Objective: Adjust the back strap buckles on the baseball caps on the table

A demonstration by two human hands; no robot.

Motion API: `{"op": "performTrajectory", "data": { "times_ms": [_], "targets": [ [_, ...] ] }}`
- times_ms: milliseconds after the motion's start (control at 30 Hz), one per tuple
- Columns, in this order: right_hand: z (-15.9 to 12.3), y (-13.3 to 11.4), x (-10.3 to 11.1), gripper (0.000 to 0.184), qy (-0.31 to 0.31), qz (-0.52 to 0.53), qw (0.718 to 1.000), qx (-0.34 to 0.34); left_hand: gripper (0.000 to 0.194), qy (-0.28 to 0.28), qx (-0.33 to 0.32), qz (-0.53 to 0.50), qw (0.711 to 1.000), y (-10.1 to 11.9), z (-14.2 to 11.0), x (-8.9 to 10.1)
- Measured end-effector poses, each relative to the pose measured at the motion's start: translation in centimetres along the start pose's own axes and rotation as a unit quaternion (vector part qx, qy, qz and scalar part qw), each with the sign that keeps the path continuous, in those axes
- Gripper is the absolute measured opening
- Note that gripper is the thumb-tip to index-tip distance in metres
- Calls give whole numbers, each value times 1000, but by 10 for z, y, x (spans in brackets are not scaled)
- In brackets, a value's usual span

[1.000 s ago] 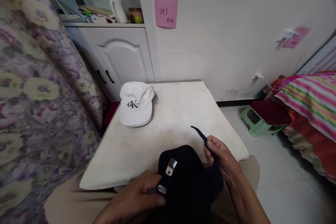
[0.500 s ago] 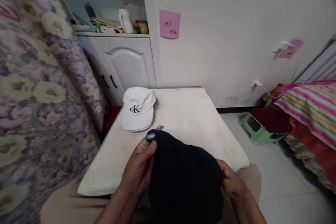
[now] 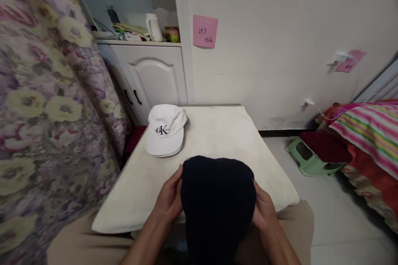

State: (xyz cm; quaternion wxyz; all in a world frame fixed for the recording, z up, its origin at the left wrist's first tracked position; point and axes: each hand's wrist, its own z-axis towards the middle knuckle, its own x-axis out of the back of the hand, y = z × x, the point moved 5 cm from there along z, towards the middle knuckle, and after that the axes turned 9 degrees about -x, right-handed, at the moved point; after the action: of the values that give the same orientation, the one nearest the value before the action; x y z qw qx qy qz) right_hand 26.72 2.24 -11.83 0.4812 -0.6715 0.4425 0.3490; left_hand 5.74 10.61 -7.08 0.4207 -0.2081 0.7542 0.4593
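Note:
A dark navy cap (image 3: 219, 203) is held up over the near edge of the table, its rounded crown facing away and its lower part running out of the frame's bottom. My left hand (image 3: 170, 194) grips its left side, and my right hand (image 3: 263, 207) grips the right side; the cap hides some fingertips of both. Beyond it, at the table's left, lies a white cap (image 3: 166, 130) with black "CK" lettering, brim toward me. Something greyish shows just behind that white cap's right side.
The cream-covered table (image 3: 224, 132) stands against the wall. To the left hang a floral curtain (image 3: 62, 107) and a white cabinet (image 3: 155, 74) with a white jug (image 3: 154, 27) on top. At right are a green stool (image 3: 306, 165) and a bed with a striped cover (image 3: 370, 128).
The navy cap has been turned and rounded out between my hands. Its metal buckle at the left is now mostly out of sight. My right hand has moved slightly inward; the white cap stays put.

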Motion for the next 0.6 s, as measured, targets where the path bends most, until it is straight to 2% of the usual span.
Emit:
{"op": "performTrajectory", "data": {
  "times_ms": [100,200,300,367,500,533,600],
  "targets": [
    [8,1,11,26,9,-2,1000,-14,22,-77,48,-51,995,-11,-1,9],
    [11,2,12,22,14,-24,999,-19,26,-151,55,-69,985,-11,-4,14],
    [11,4,9,21,4,-38,999,-30,29,-196,55,-59,977,-10,-4,18],
    [11,8,10,25,-10,-33,998,-48,25,-211,64,-56,974,-12,-4,20],
    [16,20,24,48,-47,-50,990,-121,21,-209,80,-61,973,-22,0,24],
    [19,23,28,51,-51,-63,987,-137,21,-208,87,-60,972,-25,1,24],
    [25,25,31,44,-38,-76,987,-138,24,-207,104,-56,971,-31,3,25]
  ]
}}
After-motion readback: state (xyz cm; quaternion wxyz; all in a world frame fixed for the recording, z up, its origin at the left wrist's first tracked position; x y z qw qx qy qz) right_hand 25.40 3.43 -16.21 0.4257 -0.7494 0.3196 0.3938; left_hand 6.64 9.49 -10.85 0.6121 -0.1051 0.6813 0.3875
